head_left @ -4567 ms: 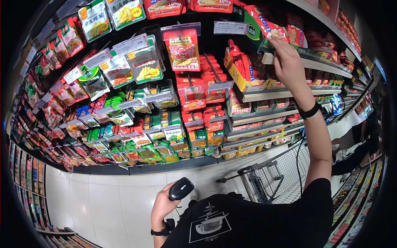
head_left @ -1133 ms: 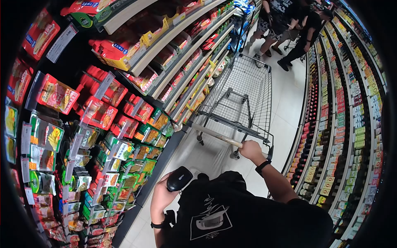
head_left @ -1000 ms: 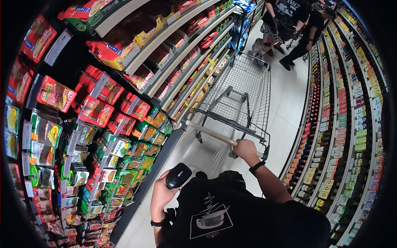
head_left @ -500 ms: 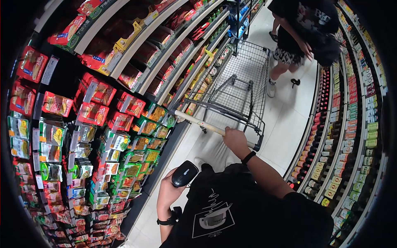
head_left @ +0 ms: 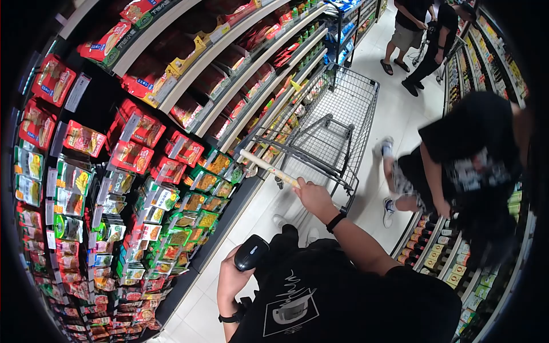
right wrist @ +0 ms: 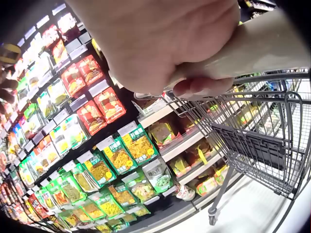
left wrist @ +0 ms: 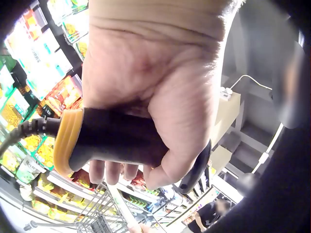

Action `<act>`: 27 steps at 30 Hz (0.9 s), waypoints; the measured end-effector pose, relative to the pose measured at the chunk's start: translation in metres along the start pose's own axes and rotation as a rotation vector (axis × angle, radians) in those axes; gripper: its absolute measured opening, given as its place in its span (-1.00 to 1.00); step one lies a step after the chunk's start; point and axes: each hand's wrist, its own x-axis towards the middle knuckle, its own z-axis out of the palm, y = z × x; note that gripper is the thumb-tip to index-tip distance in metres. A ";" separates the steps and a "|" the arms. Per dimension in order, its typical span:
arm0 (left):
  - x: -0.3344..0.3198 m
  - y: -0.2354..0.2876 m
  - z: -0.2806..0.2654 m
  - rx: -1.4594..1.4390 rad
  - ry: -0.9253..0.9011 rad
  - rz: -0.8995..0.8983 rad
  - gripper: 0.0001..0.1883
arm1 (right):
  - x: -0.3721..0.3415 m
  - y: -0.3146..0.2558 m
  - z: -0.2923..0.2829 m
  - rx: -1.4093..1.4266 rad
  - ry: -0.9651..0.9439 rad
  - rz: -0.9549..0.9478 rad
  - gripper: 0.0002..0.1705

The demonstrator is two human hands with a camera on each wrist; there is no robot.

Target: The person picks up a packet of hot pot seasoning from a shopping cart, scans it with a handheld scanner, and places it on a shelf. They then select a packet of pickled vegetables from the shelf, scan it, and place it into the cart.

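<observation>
Right hand (head_left: pixel 317 201) grips cart handle (head_left: pixel 269 167): likely stiff, smooth; best held mid-bar. Left hand (head_left: pixel 230 278) grips scanner (head_left: pixel 251 252), likely light.

The left grip (left wrist: pixel 155 92) is hiding part of the scanner (left wrist: pixel 116 138), whose cable (left wrist: pixel 25 129) is running off the left wrist view. The right grip (head_left: pixel 315 199) is covering part of the cart handle (head_left: pixel 269 167). Print on the price label (head_left: pixel 78 92) is blurring.

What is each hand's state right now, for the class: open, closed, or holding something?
Left hand: closed, holding a black handheld barcode scanner.
Right hand: closed, gripping the shopping cart handle.
</observation>
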 end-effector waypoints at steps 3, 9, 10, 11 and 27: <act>0.005 -0.001 -0.006 -0.029 0.027 -0.056 -0.53 | 0.015 0.007 0.002 -0.005 -0.003 0.034 -0.49; 0.062 -0.016 -0.022 -0.061 0.054 -0.043 -0.62 | 0.036 0.023 -0.019 -0.046 -0.003 0.124 -0.40; 0.078 -0.016 -0.025 -0.063 0.054 -0.016 -0.62 | 0.040 0.029 -0.021 -0.056 -0.007 0.131 -0.40; 0.094 -0.014 -0.027 -0.064 0.054 0.007 -0.62 | 0.043 0.036 -0.024 -0.064 -0.014 0.139 -0.39; 0.240 -0.026 -0.076 -0.076 -0.087 0.091 -0.61 | 0.091 0.150 -0.075 -0.196 -0.055 0.309 -0.66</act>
